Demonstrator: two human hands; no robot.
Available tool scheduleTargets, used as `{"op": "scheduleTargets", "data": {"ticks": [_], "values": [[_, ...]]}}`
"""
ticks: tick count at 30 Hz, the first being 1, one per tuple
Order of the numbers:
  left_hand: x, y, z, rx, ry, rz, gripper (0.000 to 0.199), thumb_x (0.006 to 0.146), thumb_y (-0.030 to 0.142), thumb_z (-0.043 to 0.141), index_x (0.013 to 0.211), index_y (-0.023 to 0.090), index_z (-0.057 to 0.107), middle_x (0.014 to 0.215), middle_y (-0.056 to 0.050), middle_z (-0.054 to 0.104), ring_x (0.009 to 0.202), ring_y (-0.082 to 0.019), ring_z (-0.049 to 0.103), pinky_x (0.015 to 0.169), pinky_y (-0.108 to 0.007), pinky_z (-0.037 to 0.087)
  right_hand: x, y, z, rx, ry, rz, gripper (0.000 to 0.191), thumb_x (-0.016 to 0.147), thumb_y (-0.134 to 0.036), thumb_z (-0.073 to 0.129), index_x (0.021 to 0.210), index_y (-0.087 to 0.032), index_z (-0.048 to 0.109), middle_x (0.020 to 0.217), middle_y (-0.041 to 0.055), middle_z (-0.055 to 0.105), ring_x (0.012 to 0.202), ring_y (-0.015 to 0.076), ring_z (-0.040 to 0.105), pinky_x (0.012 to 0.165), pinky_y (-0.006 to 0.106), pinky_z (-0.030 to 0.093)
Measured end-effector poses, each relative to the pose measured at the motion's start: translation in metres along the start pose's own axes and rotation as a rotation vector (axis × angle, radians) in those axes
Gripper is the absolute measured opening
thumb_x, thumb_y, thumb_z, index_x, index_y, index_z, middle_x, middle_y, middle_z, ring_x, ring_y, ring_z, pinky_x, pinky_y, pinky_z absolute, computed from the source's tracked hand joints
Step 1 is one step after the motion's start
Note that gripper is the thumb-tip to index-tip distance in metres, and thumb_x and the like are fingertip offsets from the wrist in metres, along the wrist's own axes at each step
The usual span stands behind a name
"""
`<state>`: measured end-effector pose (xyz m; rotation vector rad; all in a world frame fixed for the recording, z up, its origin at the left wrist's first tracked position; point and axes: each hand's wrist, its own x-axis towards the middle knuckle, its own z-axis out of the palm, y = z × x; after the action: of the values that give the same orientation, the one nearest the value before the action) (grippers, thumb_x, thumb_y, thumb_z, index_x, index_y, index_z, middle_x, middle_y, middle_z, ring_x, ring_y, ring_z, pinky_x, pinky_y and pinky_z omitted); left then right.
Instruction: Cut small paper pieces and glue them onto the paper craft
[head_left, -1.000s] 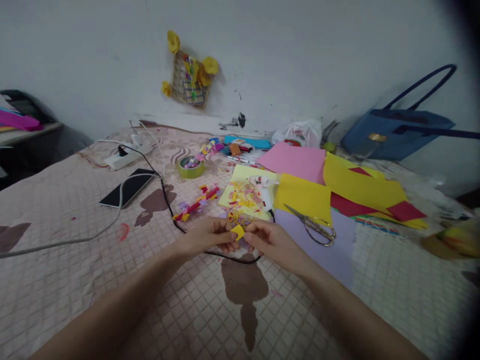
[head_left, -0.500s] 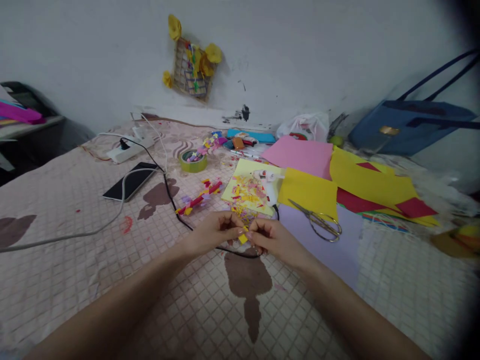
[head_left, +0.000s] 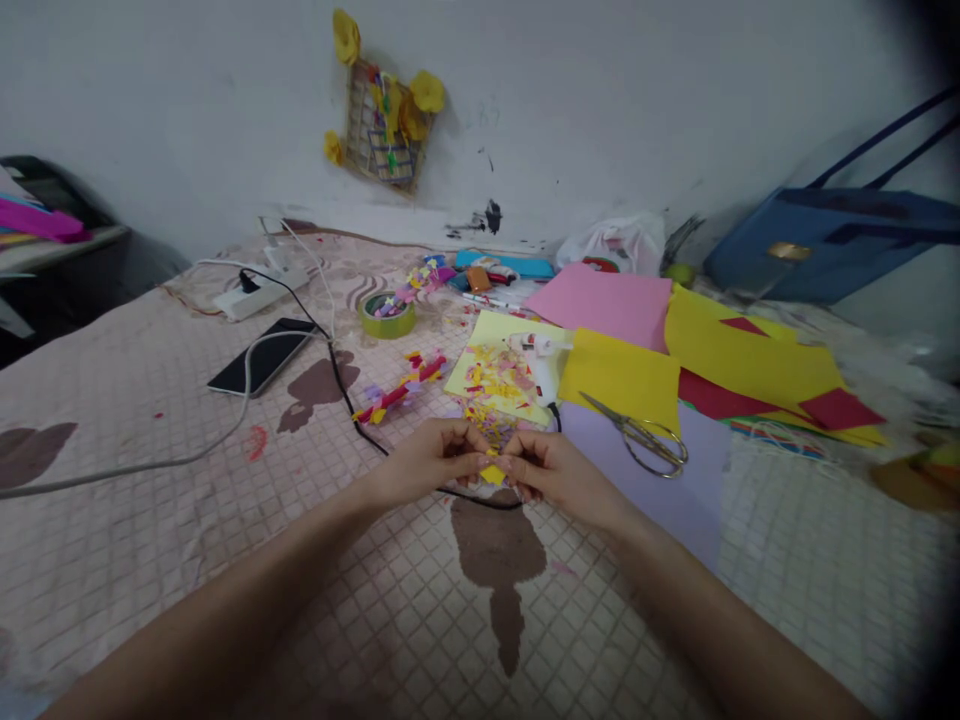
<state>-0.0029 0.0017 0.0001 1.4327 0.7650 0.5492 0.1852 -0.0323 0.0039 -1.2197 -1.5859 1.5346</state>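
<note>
A small yellow paper piece (head_left: 493,473) is pinched between both hands near the middle of the view. My left hand (head_left: 442,458) grips its left side with thumb and fingertips, and my right hand (head_left: 541,465) grips its right side. Just beyond the fingers, small yellow, pink and red paper scraps (head_left: 499,375) lie on a pale yellow sheet (head_left: 484,335). The white glue gun (head_left: 544,370) rests on that sheet's right part. To the left of the scraps lies a red stick with coloured paper bits (head_left: 397,392).
Scissors (head_left: 637,435) lie over yellow and lilac sheets at right. Green tape (head_left: 386,318), a phone (head_left: 262,358) and a power strip (head_left: 259,293) are at left. A black cable (head_left: 345,395) passes behind my hands. A blue bag (head_left: 832,245) stands at the back right.
The yellow piece has turned slightly between my fingertips. My hands stay close together in nearly the same place, and the camera view has shifted slightly.
</note>
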Motion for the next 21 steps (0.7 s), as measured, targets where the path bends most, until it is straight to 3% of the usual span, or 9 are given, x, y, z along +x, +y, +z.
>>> {"op": "scheduleTargets", "data": {"ticks": [6,8,11,14,16,18,21], "values": [[0.002,0.002,-0.009,0.026,0.151,0.07,0.023,0.073,0.033,0.065,0.077,0.012,0.057,0.064,0.002,0.055,0.056,-0.007,0.051,0.054,-0.02,0.043,-0.007,-0.004,-0.013,-0.217,-0.134,0.013,0.034,0.082,-0.046,0.052,0.063,-0.018,0.053,0.048,-0.0057,0.045,0.041,0.0071,0.041,0.041,0.02,0.028],[0.002,0.004,-0.007,0.009,0.168,0.106,0.021,0.074,0.03,0.065,0.079,0.012,0.057,0.068,0.001,0.056,0.059,-0.008,0.053,0.057,-0.021,0.044,-0.009,-0.002,-0.013,-0.27,-0.117,-0.007,0.037,0.083,-0.045,0.05,0.06,-0.017,0.054,0.048,-0.005,0.045,0.04,0.0074,0.041,0.04,0.021,0.028],[-0.002,0.009,-0.001,0.0,0.149,0.226,0.015,0.077,0.025,0.063,0.082,0.013,0.058,0.079,-0.003,0.059,0.071,-0.011,0.057,0.069,-0.025,0.047,-0.009,0.0,-0.006,-0.072,-0.038,-0.005,0.038,0.085,-0.049,0.045,0.068,-0.017,0.057,0.057,-0.0032,0.051,0.041,0.0063,0.04,0.039,0.021,0.027],[-0.007,0.016,0.004,0.074,0.119,0.381,0.007,0.079,0.021,0.06,0.082,0.014,0.061,0.102,-0.008,0.059,0.097,-0.018,0.056,0.089,-0.034,0.042,-0.009,-0.001,0.003,0.26,-0.083,0.046,0.039,0.086,-0.052,0.042,0.079,-0.017,0.057,0.067,-0.0015,0.055,0.042,0.0053,0.042,0.038,0.019,0.027],[-0.01,0.02,0.006,0.159,0.109,0.457,0.005,0.08,0.019,0.059,0.08,0.016,0.063,0.111,-0.008,0.056,0.108,-0.02,0.051,0.097,-0.037,0.036,-0.009,-0.003,0.006,0.4,-0.094,0.075,0.031,0.083,-0.048,0.05,0.079,-0.017,0.055,0.067,-0.0024,0.055,0.044,0.0048,0.043,0.039,0.019,0.026],[-0.01,0.021,0.006,0.219,0.098,0.49,0.005,0.08,0.018,0.06,0.081,0.017,0.064,0.114,-0.008,0.055,0.112,-0.021,0.049,0.1,-0.037,0.033,-0.01,-0.004,0.007,0.462,-0.067,0.09,0.023,0.079,-0.04,0.059,0.078,-0.018,0.054,0.064,-0.004,0.055,0.045,0.0044,0.042,0.041,0.018,0.027],[-0.009,0.019,0.006,0.218,0.1,0.453,0.011,0.08,0.019,0.059,0.09,0.018,0.061,0.113,-0.008,0.055,0.108,-0.02,0.05,0.093,-0.035,0.04,-0.011,-0.005,0.006,0.41,0.023,0.046,0.02,0.078,-0.035,0.062,0.076,-0.018,0.052,0.06,-0.0051,0.053,0.044,0.0046,0.041,0.042,0.018,0.028]]}}
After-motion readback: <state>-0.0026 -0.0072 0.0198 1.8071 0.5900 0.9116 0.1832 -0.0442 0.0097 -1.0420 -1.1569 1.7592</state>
